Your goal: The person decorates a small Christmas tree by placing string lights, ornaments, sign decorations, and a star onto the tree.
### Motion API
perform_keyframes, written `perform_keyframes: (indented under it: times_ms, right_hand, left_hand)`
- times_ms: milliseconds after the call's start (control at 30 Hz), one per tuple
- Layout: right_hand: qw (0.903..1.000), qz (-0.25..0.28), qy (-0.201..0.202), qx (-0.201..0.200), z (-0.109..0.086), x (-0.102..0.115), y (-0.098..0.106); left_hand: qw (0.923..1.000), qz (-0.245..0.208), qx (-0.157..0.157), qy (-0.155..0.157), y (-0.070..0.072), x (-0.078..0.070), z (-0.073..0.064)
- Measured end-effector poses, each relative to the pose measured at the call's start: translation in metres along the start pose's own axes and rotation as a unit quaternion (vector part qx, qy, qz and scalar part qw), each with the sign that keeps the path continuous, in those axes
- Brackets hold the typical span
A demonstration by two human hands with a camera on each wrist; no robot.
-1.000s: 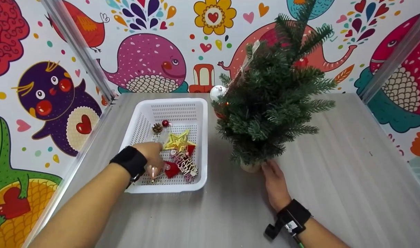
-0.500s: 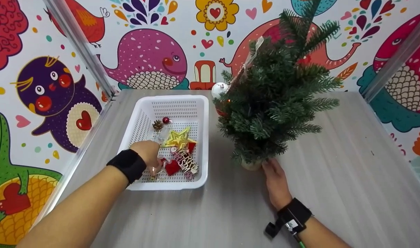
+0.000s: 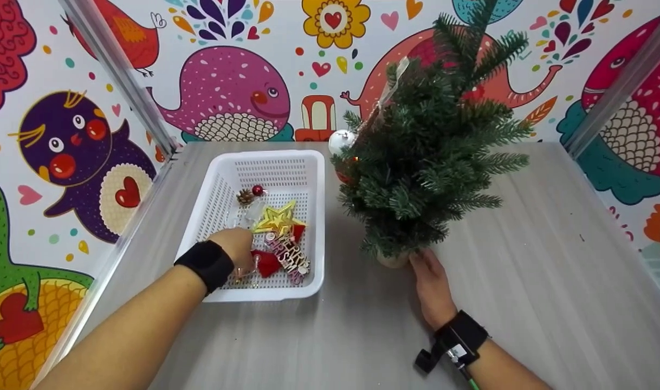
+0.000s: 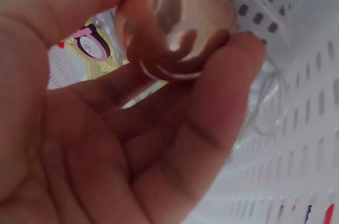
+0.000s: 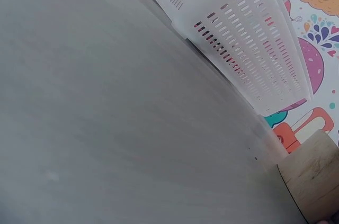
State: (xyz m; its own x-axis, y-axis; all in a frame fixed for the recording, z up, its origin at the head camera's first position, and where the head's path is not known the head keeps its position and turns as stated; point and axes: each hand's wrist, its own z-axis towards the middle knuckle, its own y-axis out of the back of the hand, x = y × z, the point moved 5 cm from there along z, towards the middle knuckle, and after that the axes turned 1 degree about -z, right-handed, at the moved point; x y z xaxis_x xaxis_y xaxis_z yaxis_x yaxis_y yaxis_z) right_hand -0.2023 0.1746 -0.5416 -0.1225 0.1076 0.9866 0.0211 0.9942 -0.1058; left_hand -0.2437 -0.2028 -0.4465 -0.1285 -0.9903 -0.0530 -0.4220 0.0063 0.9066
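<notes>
Copper-coloured ornament (image 4: 177, 28), shiny and rounded, is pinched between the digits of the left hand (image 3: 233, 246), which reaches into the near left part of a white slotted basket (image 3: 320, 227). In the head view the hand hides most of the ornament; the left wrist view shows the fingers touching it on either side, with thin clear strands beside them.

Right of that hand, also in the basket, lie a red ornament (image 3: 266, 264) and, just beyond it, a piece of "Merry Christmas" lettering (image 3: 289, 257). A gold star (image 3: 278, 219) lies farther back, with something transparent just to its left, too indistinct to name. A pine cone (image 3: 245, 196) and a small red ball (image 3: 257, 190) rest side by side toward the far end.

To the right of the basket, and apart from it, a small green tree (image 3: 427, 168) stands on a wooden base (image 3: 392, 261). The right hand (image 3: 433, 287) touches the right side of this base; whether its fingers curl round it cannot be told. A white ball (image 3: 341, 142) shows at the tree's left edge, below a pale ribbon (image 3: 392, 89).

Basket and tree stand on a grey table (image 3: 362, 336) before a wall (image 3: 167, 21) printed with cartoon animals. Each wrist wears a black strap (image 3: 206, 265).
</notes>
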Motion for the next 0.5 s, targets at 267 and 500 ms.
perform_keyframes:
  times_ms: [267, 500]
  right_hand:
    - [0.9997, -0.01, 0.015, -0.018, 0.0007, 0.0013, 0.0007]
    - [0.9995, -0.015, 0.012, -0.026, -0.0002, 0.0017, 0.0005]
  left_hand:
    - [0.9999, -0.017, 0.002, -0.001, -0.0002, 0.0023, 0.0007]
    - [0.9999, -0.016, -0.006, -0.001, 0.0016, 0.0012, -0.0012]
